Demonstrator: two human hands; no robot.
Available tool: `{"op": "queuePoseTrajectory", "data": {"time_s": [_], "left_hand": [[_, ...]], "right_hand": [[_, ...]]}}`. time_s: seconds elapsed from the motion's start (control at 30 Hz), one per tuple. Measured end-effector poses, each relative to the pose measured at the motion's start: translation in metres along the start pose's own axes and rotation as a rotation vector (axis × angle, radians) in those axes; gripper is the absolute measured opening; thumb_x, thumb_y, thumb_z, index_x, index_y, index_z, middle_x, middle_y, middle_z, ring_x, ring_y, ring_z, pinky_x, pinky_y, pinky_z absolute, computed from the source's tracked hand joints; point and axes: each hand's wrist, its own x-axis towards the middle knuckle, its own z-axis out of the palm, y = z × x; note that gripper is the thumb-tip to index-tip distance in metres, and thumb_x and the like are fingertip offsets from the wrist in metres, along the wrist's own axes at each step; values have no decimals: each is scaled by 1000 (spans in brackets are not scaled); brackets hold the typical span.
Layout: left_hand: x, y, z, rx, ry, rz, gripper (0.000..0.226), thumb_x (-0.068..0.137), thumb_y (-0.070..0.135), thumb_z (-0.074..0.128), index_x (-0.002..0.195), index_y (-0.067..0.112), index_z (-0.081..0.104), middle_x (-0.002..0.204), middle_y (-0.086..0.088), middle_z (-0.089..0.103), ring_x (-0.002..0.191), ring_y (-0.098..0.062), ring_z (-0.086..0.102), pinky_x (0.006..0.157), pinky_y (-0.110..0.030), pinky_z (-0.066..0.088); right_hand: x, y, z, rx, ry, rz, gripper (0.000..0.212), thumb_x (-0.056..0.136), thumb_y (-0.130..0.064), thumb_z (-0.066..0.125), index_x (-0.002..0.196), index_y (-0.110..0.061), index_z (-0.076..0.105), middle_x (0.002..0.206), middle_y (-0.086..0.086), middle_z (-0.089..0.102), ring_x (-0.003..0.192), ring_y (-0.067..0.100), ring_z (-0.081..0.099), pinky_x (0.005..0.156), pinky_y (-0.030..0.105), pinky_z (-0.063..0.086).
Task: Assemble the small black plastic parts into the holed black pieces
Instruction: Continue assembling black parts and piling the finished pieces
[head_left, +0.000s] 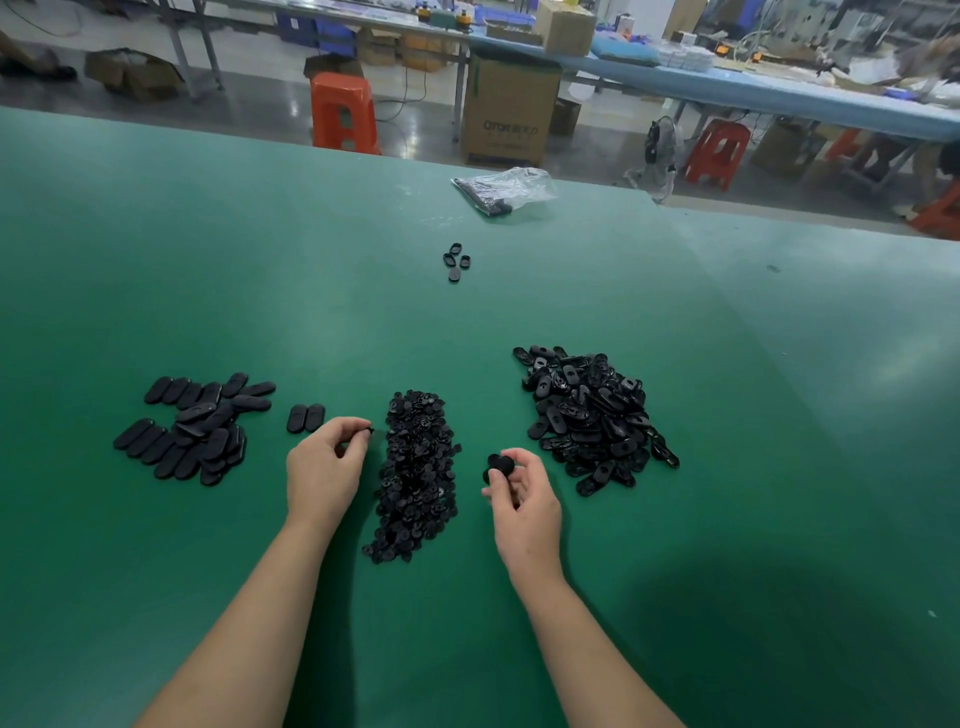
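Observation:
A long heap of small black plastic parts (418, 473) lies on the green table between my hands. To its right is a pile of holed black oval pieces (592, 415). My left hand (324, 467) pinches one small black part (370, 430) at the heap's left edge. My right hand (524, 499) holds a black oval piece (498, 464) in curled fingers, just right of the heap. A group of closed black ovals (195, 426) lies at the left, with two more (305, 418) set side by side near my left hand.
A few loose ovals (456, 261) lie farther back on the green table (727, 519), and a clear plastic bag (506, 189) with black parts sits near the far edge. Orange stools (343, 111), cardboard boxes (511, 111) and other workbenches stand beyond.

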Motion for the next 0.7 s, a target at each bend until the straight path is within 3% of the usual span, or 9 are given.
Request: {"op": "queuePoseTrajectory", "data": {"time_s": [0.13,0.33,0.4,0.5,0.57,0.7], "left_hand": [[-1,3,-1,-1,-5,-4,13,93,24,68,89,37,70,75,15,70,67,-12,65,61,-30,54],[-2,8,-3,5,-39,-21,12,93,23,70,88,35,70,80,16,71,75,-11,68,66,-31,57],[-5,14,-2,-7,-48,-39,13,92,21,71,88,33,70,83,15,72,80,-9,68,73,-31,58],[-24,28,7,11,-94,-26,14,91,21,72,85,34,72,75,15,71,72,-14,69,70,-38,60],[-40,42,20,10,-133,42,14,89,20,73,83,33,73,73,18,71,70,-6,66,69,-26,56],[-58,75,46,29,-195,158,10,86,18,73,84,27,76,74,22,69,74,5,62,67,-8,44]], "right_hand": [[1,2,0,9,5,16,13,100,-17,62,99,-26,53,90,-10,77,86,-1,72,71,20,55],[2,1,1,-55,-19,-6,18,104,-19,53,105,-36,50,89,-24,75,77,1,68,67,19,55],[2,0,2,-59,-29,7,20,106,-18,50,108,-38,51,90,-22,74,84,-2,68,70,18,55],[3,0,3,-69,-27,9,21,107,-16,46,106,-36,53,94,-17,73,96,-5,67,74,18,55],[4,1,4,-71,-19,7,17,107,-17,44,106,-32,53,92,-15,73,94,-2,68,74,20,55],[5,1,5,-77,-4,-5,14,106,-15,45,106,-26,53,82,-11,70,85,13,71,80,41,55]]}}
